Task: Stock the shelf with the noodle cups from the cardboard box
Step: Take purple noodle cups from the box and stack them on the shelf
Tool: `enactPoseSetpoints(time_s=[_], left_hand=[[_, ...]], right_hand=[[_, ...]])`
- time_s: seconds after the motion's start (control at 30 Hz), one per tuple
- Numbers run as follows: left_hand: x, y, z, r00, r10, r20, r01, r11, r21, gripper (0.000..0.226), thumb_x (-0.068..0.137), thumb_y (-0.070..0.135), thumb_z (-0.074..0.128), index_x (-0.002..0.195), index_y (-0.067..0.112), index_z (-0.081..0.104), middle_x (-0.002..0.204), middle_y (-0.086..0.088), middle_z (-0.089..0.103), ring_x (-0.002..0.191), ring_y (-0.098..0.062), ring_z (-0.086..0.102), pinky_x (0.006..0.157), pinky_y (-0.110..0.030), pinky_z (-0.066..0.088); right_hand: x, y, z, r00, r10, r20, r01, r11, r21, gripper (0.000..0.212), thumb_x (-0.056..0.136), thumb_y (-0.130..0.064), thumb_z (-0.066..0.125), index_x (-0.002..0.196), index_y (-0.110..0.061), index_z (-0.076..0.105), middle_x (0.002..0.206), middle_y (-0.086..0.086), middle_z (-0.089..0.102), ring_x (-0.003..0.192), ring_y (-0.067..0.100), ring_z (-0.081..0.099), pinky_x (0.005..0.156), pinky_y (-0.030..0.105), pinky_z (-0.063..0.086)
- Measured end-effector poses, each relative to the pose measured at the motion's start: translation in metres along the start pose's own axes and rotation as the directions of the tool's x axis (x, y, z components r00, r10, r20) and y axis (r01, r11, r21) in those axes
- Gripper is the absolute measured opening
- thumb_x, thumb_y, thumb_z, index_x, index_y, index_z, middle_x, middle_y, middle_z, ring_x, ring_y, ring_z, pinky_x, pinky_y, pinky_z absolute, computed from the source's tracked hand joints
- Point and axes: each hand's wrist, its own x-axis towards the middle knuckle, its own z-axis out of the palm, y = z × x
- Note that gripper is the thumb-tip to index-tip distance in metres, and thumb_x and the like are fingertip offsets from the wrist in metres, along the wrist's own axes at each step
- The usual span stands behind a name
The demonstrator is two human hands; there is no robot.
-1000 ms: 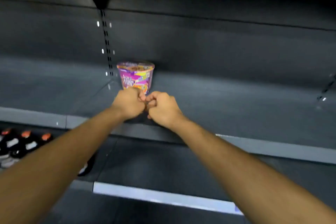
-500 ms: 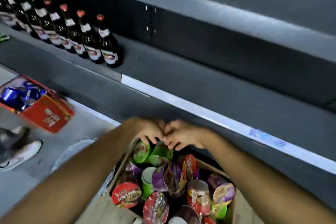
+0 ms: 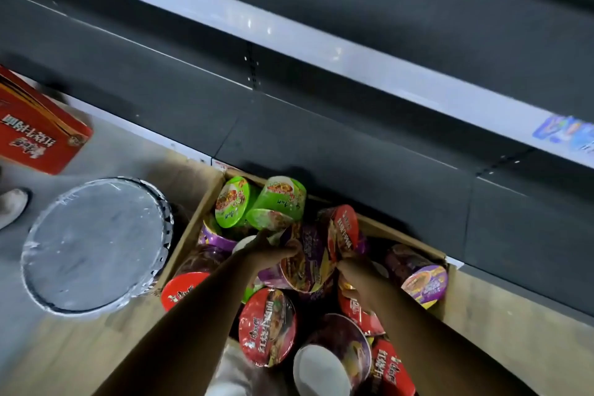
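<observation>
I see both hands down in the open brown cardboard box [image 3: 205,202], which sits on the floor against the dark grey metal shelf [image 3: 353,145]. My left hand [image 3: 266,251] curls onto a purple noodle cup lying on its side [image 3: 305,264]; my right hand [image 3: 353,270] reaches its other flank, its grip hidden from me. Red [image 3: 266,328] and green [image 3: 283,199] cups crowd every wall. A round foil-wrapped disc [image 3: 96,244] flanks the box's left edge, a red carton [image 3: 35,128] beyond.
</observation>
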Motion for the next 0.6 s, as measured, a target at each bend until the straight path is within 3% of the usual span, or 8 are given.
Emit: enactPoseSetpoints(time_s=[0.1, 0.23, 0.3, 0.43, 0.6], left_hand=[[0.017, 0.001, 0.009, 0.998, 0.003, 0.064, -0.001, 0.999, -0.037, 0.061, 0.090, 0.029, 0.064, 0.142, 0.016, 0.036, 0.139, -0.012, 0.048, 0.115, -0.027, 0.051, 0.078, -0.028, 0.045], [0.035, -0.003, 0.008, 0.985, -0.109, 0.131, 0.112, 0.994, -0.013, 0.074, 0.086, 0.041, 0.066, 0.147, 0.025, 0.026, 0.151, -0.010, 0.033, 0.133, -0.037, 0.037, 0.100, -0.047, 0.040], [0.038, -0.006, 0.005, 0.982, -0.144, 0.123, 0.150, 0.988, -0.041, 0.081, 0.080, 0.046, 0.071, 0.146, 0.029, 0.026, 0.151, -0.009, 0.032, 0.133, -0.039, 0.037, 0.102, -0.053, 0.042], [0.030, -0.004, 0.001, 0.974, -0.167, 0.153, 0.184, 0.978, -0.099, 0.077, 0.075, 0.049, 0.074, 0.138, 0.026, 0.036, 0.141, -0.010, 0.045, 0.123, -0.035, 0.049, 0.100, -0.053, 0.044], [-0.006, 0.020, -0.027, 0.944, -0.250, 0.216, 0.278, 0.954, -0.112, 0.088, 0.058, 0.051, 0.085, 0.129, 0.017, 0.044, 0.122, -0.013, 0.054, 0.106, -0.032, 0.058, 0.090, -0.046, 0.052]], right_hand=[[0.024, 0.010, 0.014, 0.994, 0.091, 0.067, -0.099, 0.987, 0.130, 0.021, 0.097, -0.013, 0.041, 0.116, -0.016, 0.048, 0.109, 0.007, 0.054, 0.100, 0.022, 0.052, 0.081, 0.039, 0.048], [0.036, 0.014, 0.035, 0.982, 0.106, 0.156, -0.142, 0.960, 0.241, 0.031, 0.098, -0.021, 0.043, 0.129, -0.015, 0.046, 0.128, 0.011, 0.055, 0.114, 0.028, 0.054, 0.072, 0.038, 0.047], [0.035, 0.013, 0.040, 0.984, 0.098, 0.150, -0.136, 0.954, 0.268, 0.036, 0.097, -0.019, 0.044, 0.133, -0.016, 0.044, 0.131, 0.012, 0.053, 0.115, 0.030, 0.053, 0.075, 0.040, 0.050], [0.011, 0.002, 0.032, 0.980, 0.102, 0.172, -0.145, 0.955, 0.259, 0.027, 0.097, -0.011, 0.043, 0.121, -0.012, 0.053, 0.120, 0.013, 0.060, 0.105, 0.028, 0.058, 0.082, 0.042, 0.048], [-0.035, -0.023, 0.009, 0.983, 0.072, 0.170, -0.113, 0.962, 0.247, 0.016, 0.096, -0.018, 0.044, 0.103, -0.015, 0.058, 0.107, 0.008, 0.066, 0.099, 0.025, 0.062, 0.087, 0.043, 0.051]])
